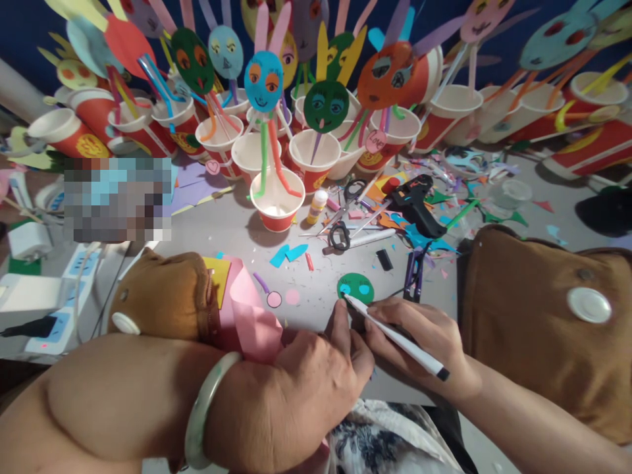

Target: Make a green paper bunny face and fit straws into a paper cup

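Observation:
A green paper oval (356,287) with two light-blue eye pieces and dark lash marks lies on the grey table near its front edge. My right hand (419,332) is closed around a white marker (405,341), whose tip touches the left eye piece. My left hand (320,372), a jade bangle on its wrist, rests just below the oval. Its index finger reaches the oval's lower edge, and the other fingers are curled; whether they pinch anything is hidden. Left of the oval lie a pink disc (292,297) and a dark-outlined pink disc (274,299).
Paper cups (277,197) with paper faces on straws line the back. Scissors (340,235), a glue stick (316,207), a black glue gun (419,207) and paper scraps lie mid-table. Brown bags (538,329) stand at both sides; a power strip (74,289) is at left.

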`<state>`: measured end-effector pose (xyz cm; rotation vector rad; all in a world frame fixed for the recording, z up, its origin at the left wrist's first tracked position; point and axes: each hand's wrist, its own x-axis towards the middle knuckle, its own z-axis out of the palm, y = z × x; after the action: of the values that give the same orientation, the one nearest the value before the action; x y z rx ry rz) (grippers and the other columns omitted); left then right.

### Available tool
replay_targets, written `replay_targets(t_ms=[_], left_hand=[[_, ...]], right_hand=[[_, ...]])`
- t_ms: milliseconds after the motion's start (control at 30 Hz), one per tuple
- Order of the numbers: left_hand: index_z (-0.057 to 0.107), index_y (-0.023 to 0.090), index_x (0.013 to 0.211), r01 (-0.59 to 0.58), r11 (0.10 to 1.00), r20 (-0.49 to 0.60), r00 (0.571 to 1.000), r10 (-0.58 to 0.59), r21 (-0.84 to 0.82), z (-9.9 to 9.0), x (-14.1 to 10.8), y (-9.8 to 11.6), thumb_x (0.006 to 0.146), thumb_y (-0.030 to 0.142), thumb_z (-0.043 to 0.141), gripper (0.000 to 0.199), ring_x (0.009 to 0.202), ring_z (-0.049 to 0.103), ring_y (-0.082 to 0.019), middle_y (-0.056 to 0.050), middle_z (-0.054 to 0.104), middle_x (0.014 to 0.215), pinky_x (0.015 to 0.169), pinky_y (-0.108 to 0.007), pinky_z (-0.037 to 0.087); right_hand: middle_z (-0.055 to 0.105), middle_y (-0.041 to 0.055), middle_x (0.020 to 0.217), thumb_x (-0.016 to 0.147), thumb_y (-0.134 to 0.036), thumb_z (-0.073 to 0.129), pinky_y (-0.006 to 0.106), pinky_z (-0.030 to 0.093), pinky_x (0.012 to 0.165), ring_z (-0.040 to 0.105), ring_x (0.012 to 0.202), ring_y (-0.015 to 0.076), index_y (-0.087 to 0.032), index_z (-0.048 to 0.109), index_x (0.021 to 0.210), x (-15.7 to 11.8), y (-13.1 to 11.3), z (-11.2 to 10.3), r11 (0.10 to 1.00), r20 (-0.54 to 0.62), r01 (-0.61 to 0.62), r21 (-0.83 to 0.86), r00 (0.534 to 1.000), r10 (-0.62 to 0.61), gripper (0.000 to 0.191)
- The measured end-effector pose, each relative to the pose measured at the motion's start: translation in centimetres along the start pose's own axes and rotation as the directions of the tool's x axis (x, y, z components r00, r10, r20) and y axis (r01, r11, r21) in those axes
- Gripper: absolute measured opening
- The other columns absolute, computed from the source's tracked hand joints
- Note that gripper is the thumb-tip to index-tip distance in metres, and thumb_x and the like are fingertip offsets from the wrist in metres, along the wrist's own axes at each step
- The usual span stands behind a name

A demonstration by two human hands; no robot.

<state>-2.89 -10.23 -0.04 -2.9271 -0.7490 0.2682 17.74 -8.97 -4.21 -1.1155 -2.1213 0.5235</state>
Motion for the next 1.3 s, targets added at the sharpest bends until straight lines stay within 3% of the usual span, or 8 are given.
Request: replay_targets(t_ms=[100, 600, 1033, 1200, 1300], left_hand=[[0.049, 0.002, 0.138, 0.022, 1.0, -0.011, 1.0, -0.021, 0.021, 0.2, 0.02, 0.17, 0.093, 0.016, 0.038, 0.049, 0.051, 0.063, -0.014, -0.037, 0.051, 0.14, 0.039, -0.027, 0.042], [0.05, 0.002, 0.137, 0.014, 1.0, -0.036, 0.999, -0.013, 0.025, 0.44, -0.15, 0.36, 0.094, 0.022, 0.039, 0.048, 0.066, 0.07, -0.02, -0.037, 0.051, 0.14, 0.042, -0.027, 0.044], [0.052, 0.005, 0.134, 0.029, 0.999, -0.022, 0.999, -0.029, 0.02, 0.33, -0.15, 0.27, 0.091, 0.017, 0.039, 0.046, 0.049, 0.062, -0.014, -0.034, 0.051, 0.142, 0.038, -0.027, 0.04], [0.052, 0.003, 0.132, 0.023, 1.0, -0.042, 0.999, -0.022, 0.009, 0.4, -0.07, 0.05, 0.092, 0.018, 0.038, 0.045, 0.058, 0.068, -0.019, -0.036, 0.051, 0.141, 0.039, -0.028, 0.042], [0.051, 0.003, 0.133, 0.022, 1.0, -0.031, 0.999, -0.021, 0.016, 0.6, -0.09, 0.17, 0.091, 0.018, 0.039, 0.046, 0.053, 0.065, -0.017, -0.037, 0.049, 0.141, 0.038, -0.028, 0.04]], right_hand=[[0.066, 0.0023, 0.076, 0.088, -0.009, 0.062, 0.026, 0.051, 0.053, 0.065, 0.063, 0.0152, -0.022, 0.055, 0.092, -0.14, 0.2, 0.15, 1.0, -0.01, 0.018, 0.025, 1.0, -0.017, 0.015], [0.064, 0.0017, 0.075, 0.088, -0.01, 0.064, 0.026, 0.05, 0.052, 0.063, 0.061, 0.0145, -0.022, 0.054, 0.092, -0.31, 0.24, 0.29, 1.0, -0.032, -0.006, -0.01, 0.999, 0.006, 0.016], [0.064, 0.0008, 0.073, 0.088, -0.012, 0.064, 0.024, 0.049, 0.05, 0.062, 0.059, 0.0129, -0.022, 0.054, 0.088, -0.5, 0.25, 0.22, 0.998, -0.052, -0.026, -0.049, 0.998, 0.024, 0.014], [0.063, 0.0009, 0.071, 0.088, -0.012, 0.063, 0.026, 0.048, 0.049, 0.062, 0.058, 0.014, -0.024, 0.053, 0.088, -0.49, 0.18, 0.21, 0.998, -0.055, -0.045, -0.053, 0.998, 0.042, 0.015], [0.062, 0.0009, 0.071, 0.088, -0.011, 0.063, 0.026, 0.047, 0.048, 0.062, 0.057, 0.0135, -0.024, 0.053, 0.088, -0.51, 0.17, 0.26, 0.997, -0.064, -0.05, -0.059, 0.997, 0.046, 0.016]])
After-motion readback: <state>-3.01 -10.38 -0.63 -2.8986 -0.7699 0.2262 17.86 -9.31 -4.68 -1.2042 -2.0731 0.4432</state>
